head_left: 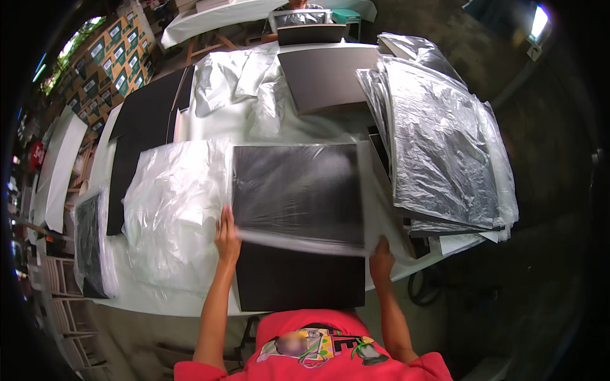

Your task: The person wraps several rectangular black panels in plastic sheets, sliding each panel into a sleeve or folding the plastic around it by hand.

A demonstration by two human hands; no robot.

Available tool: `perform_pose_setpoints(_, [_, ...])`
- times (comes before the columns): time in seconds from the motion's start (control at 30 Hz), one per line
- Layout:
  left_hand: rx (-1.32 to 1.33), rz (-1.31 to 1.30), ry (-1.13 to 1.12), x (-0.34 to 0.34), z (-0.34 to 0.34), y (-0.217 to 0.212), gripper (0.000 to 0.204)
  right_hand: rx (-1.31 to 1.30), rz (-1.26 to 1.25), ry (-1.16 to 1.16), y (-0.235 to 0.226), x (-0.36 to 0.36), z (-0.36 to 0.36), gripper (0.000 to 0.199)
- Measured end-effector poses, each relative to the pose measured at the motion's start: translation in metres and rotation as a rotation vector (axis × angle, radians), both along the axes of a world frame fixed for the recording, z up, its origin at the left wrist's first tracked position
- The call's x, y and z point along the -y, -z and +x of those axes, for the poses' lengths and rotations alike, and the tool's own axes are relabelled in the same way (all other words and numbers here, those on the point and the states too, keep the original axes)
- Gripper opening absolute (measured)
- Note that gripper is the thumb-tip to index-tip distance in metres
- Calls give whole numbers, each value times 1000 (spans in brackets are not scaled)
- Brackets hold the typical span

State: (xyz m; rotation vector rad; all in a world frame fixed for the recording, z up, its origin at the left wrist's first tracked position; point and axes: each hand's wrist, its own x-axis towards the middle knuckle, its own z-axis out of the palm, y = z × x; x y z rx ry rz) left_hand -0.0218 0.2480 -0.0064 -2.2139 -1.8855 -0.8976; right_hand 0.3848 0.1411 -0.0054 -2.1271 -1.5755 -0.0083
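A black board (300,279) lies in front of me, its near part bare at the table's front edge. A clear plastic bag (297,197) covers its far part, with the bag's open edge running across the board. My left hand (227,236) grips the bag at its left edge, fingers pointing away from me. At the near right corner, my right hand (382,259) is closed on the bag's loose film, slightly blurred. Left of the board lies a pile of empty clear bags (175,203).
A tall stack of bagged boards (445,146) stands on the right. Bare dark boards (149,127) lie at the left, beside a bagged one (90,244). Grey-brown boards (327,76) are at the far side, where another person (297,5) sits. Cartons (111,63) are stacked far left.
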Motion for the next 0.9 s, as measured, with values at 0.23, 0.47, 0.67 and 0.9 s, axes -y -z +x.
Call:
perform_pose_setpoints(0.23, [65, -328, -179, 161, -33, 13, 57, -9, -181, -138, 20, 99, -18, 34])
perform_pose_setpoints(0.47, [314, -429, -268, 247, 6, 12, 56, 6, -579, -286, 36, 167, 15, 33])
perform_pose_setpoints(0.67, [1005, -380, -256, 228, 37, -53, 51, -67, -387, -504, -62, 148, 4, 46])
perform_pose_setpoints(0.9, [820, -30, 312, 184, 147, -230, 48, -425, 334, -930, -164, 42, -104, 54])
